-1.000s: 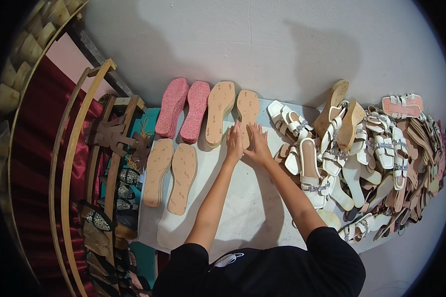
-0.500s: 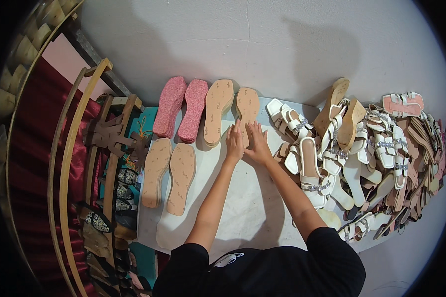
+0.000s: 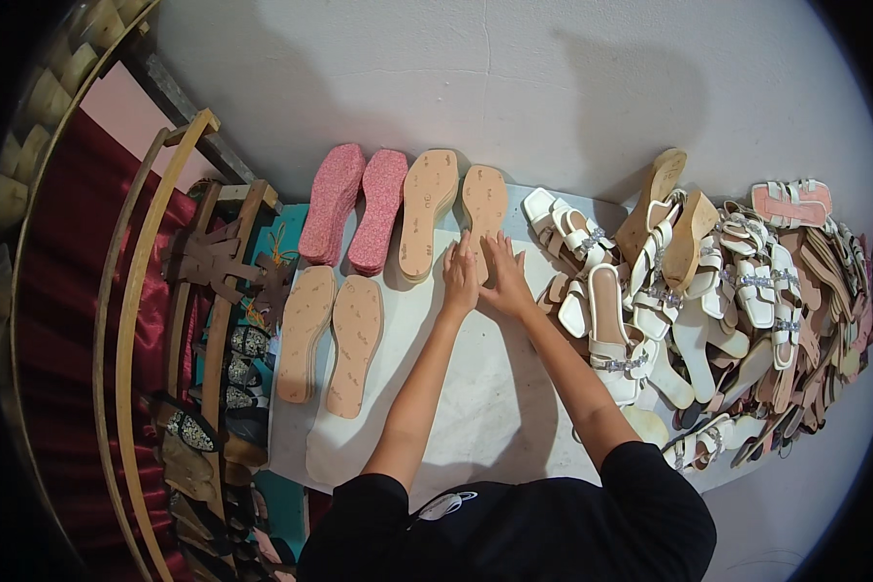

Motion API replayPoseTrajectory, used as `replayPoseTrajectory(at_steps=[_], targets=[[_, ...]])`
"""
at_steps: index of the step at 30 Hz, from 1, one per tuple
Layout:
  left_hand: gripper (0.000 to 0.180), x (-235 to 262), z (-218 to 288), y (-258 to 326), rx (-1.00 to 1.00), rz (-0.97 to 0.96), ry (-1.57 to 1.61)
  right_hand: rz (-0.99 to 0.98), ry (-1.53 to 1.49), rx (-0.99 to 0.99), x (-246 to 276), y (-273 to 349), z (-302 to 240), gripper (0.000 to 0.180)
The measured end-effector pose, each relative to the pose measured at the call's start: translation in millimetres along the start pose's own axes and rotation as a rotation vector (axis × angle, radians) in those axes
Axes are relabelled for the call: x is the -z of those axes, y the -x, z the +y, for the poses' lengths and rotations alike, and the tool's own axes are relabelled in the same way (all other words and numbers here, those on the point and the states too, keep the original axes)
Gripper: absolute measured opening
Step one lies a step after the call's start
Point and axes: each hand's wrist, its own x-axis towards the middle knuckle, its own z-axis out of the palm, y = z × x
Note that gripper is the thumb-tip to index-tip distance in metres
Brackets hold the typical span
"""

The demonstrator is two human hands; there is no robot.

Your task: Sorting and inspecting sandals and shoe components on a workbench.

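Hands side by side, arms outstretched | left hand [image 3: 459, 278] flat, open | right hand [image 3: 503, 274] flat, open, touching tan sole [image 3: 483, 207]

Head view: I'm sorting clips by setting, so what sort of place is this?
Probably a small sandal-making workshop. Both hands, left hand and right hand, press a tan flat shoe sole on a white worktable, beside pink textured soles and a heap of finished white strappy sandals.

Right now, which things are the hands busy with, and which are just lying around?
In use:
- left hand and right hand, both flat by the heel of the tan sole
- white sheet under them

Lying about:
- pink soles
- other tan soles
- white sandals pile
- brown strap pieces
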Motion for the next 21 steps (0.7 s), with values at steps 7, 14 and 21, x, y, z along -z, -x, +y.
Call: replayPoseTrajectory(at_steps=[7, 14, 21], targets=[[0.044, 6.2, 9.5, 20.6, -0.215, 0.114, -0.079, -0.008, 0.065, 0.02, 12.1, 22.0, -12.2, 0.095], [0.038, 0.9, 58.7, 91.5, -0.332, 0.095, -0.103, 0.136, 0.294, 0.045, 43.3, 114.7, -31.3, 0.08], [0.041, -24.6, 116.6, 187.1, -0.328, -0.023, -0.127, 0.233, 0.388, -0.069, 91.6, 240.9, -62.4, 0.067]])
